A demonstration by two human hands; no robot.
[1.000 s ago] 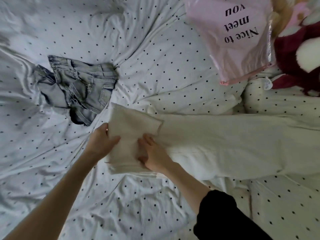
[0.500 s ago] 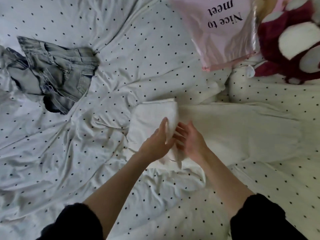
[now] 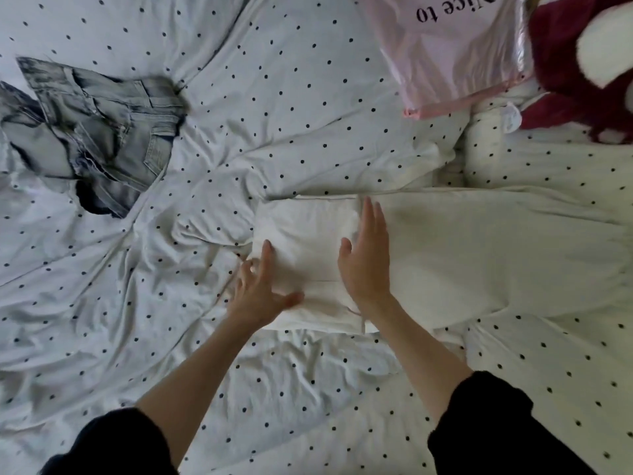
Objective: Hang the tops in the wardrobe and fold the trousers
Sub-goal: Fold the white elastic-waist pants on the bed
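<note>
On the dotted white bed sheet (image 3: 308, 97): cream cotton trousers (image 3: 479, 255), one end folded over.
Left hand (image 3: 260, 289) and right hand (image 3: 368, 258) flat on the fold, fingers straight, gripping nothing. Crumpled pale-blue denim jeans (image 3: 102, 132) well apart.

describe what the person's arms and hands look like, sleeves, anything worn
Both arms wear dark, black-looking sleeves pushed up, leaving the forearms bare. The left sleeve bunches near the elbow, as does the right sleeve. The left hand and right hand are bare: no gloves, and no rings, watch or bracelets show.
</note>
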